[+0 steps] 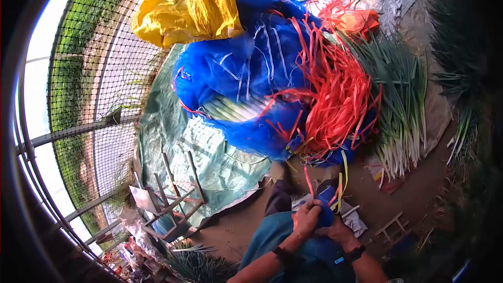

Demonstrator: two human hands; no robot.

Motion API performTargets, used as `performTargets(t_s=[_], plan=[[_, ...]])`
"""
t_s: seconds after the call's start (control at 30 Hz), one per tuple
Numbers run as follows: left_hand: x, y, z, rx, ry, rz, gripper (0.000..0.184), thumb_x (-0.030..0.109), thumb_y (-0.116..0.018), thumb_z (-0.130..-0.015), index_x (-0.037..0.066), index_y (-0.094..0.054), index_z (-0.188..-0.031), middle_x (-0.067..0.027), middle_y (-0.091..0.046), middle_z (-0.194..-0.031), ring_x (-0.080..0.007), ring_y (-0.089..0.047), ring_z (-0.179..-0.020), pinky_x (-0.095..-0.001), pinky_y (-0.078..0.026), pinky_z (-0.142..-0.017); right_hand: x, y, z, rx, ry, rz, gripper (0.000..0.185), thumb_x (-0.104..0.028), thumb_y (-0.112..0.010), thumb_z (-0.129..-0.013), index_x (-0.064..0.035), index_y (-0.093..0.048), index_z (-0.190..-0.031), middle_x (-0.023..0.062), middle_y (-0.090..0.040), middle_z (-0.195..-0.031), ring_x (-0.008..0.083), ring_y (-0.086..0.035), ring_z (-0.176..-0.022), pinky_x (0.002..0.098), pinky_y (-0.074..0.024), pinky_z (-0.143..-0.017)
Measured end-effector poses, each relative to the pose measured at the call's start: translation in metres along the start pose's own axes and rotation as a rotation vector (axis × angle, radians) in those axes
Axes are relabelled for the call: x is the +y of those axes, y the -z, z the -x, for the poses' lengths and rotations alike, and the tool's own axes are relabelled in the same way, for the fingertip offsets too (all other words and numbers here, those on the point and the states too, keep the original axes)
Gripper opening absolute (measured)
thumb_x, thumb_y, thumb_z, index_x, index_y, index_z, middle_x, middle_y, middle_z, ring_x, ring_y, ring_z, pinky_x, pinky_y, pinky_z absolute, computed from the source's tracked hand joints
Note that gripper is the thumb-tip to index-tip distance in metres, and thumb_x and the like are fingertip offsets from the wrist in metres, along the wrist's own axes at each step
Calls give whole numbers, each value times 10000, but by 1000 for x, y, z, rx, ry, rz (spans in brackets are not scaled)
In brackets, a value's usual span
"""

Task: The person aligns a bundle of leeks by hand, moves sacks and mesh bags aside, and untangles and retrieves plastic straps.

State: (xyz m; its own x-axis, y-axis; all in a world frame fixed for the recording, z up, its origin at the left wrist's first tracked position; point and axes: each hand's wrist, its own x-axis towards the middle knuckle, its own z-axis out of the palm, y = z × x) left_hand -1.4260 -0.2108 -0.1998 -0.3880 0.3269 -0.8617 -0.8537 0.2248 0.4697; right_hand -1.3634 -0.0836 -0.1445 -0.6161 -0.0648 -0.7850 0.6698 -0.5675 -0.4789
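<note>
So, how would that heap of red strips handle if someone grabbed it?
Likely floppy: the red strips bend and droop, some spilling over the blue netting. Probably light for its bulk, since the strips look thin and loosely piled. Likely to tangle or drag neighbours along, given how the strands cross.

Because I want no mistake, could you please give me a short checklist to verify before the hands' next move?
1. Left hand on blue material: ok, closed at it.
2. Right hand grip: cannot tell, partly hidden.
3. Red strips in sight: ok, heaped over the blue netting.
4. All green onions inside netting: not ok, a bunch lies to its right.
5. Yellow sack away from hands: ok, at the far left.
</note>
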Motion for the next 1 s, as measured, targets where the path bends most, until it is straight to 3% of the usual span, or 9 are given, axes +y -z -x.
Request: performTargets(t_s=[0.1,0.2,0.37,0.43,0.5,0.6,0.67,0.83,1.0], plan=[[-7,17,2,-143,-75,-86,205,87,-565,-894,33,-626,-1081,-30,-640,-905,-120,-603,-857,-276,-497,-791,44,15,-8,70,-105,7,530,-151,-824,-687,-26,-623,-1161,-1,-648,-975,101,-595,-866,296,-514,-820],[31,36,15,-150,-367,-461,333,152,-596,-896,31,-577,-1207,-86,-649,-963,-179,-632,-916,-306,-501,-833,32,42,-9,233,94,385,417,-89,-778,-710,-18,-646,-1099,14,-666,-942,103,-616,-850,306,-527,-803],[47,128,29,130,-280,-664,316,179,-578,-905,6,-617,-1168,-136,-684,-1017,-212,-670,-943,-332,-525,-821,3,148,31,682,127,448,369,-37,-735,-714,-1,-653,-1072,59,-683,-903,109,-629,-827,306,-523,-766],[39,171,29,146,-133,-635,320,190,-578,-902,-4,-632,-1150,-152,-696,-994,-213,-696,-875,-327,-541,-780,-13,185,67,891,100,663,412,11,-692,-700,-6,-647,-1109,55,-670,-816,136,-628,-694,305,-517,-645],[46,198,38,134,-108,-756,336,187,-580,-894,-14,-625,-1160,-153,-698,-964,-208,-703,-825,-326,-548,-752,-5,240,91,1020,344,920,325,-1,-708,-705,-7,-658,-1026,52,-661,-806,115,-624,-722,307,-523,-645],[53,232,43,150,-55,-830,351,176,-582,-876,-33,-619,-1156,-153,-701,-929,-207,-707,-773,-324,-556,-722,-27,273,101,1084,257,862,344,-18,-703,-705,-13,-648,-1045,108,-678,-826,207,-653,-751,354,-525,-667],[55,246,54,158,26,-848,353,166,-583,-863,-46,-621,-1143,-157,-701,-916,-212,-708,-757,-321,-562,-705,-57,262,90,1127,118,832,425,-59,-731,-696,-20,-633,-1107,201,-691,-885,331,-691,-844,395,-532,-741],[49,264,94,264,222,-598,351,139,-588,-835,-69,-627,-1115,-176,-696,-896,-232,-710,-732,-321,-573,-661,-52,274,12,1024,122,922,473,-150,-766,-682,-23,-629,-1116,248,-673,-911,398,-665,-880,457,-521,-756],[75,239,104,244,335,-808,325,130,-599,-837,-80,-634,-1082,-178,-693,-873,-225,-710,-707,-321,-571,-648,-53,274,-49,958,138,838,483,-172,-788,-661,-34,-631,-1096,239,-677,-908,403,-661,-891,459,-521,-762]])
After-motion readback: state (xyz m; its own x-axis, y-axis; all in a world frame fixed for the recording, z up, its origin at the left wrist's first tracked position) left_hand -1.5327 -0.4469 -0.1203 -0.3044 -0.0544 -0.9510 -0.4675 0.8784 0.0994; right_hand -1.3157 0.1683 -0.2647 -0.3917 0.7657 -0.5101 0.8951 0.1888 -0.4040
